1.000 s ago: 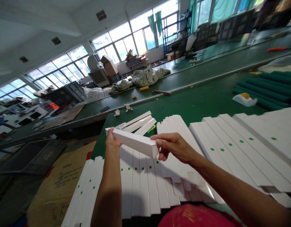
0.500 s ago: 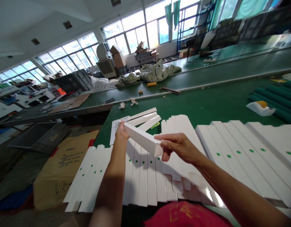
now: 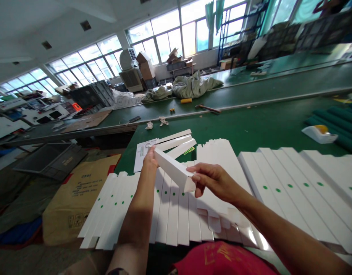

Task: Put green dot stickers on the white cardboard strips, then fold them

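I am pinching the white card tube (image 3: pixel 172 170), which seems light and stiff, at both ends with my left hand (image 3: pixel 149 160) and right hand (image 3: pixel 213 182), fingers closed snug.

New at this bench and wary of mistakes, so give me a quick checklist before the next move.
1. Folded white triangular carton tube held: ok, in both hands.
2. Left hand and right hand on opposite ends: ok.
3. Tube's seam closed: cannot tell, not visible.
4. Left group of green-dotted white blanks fully on the green bench: not ok, they reach past its edge.
5. Printed sheet readable: cannot tell, too small.
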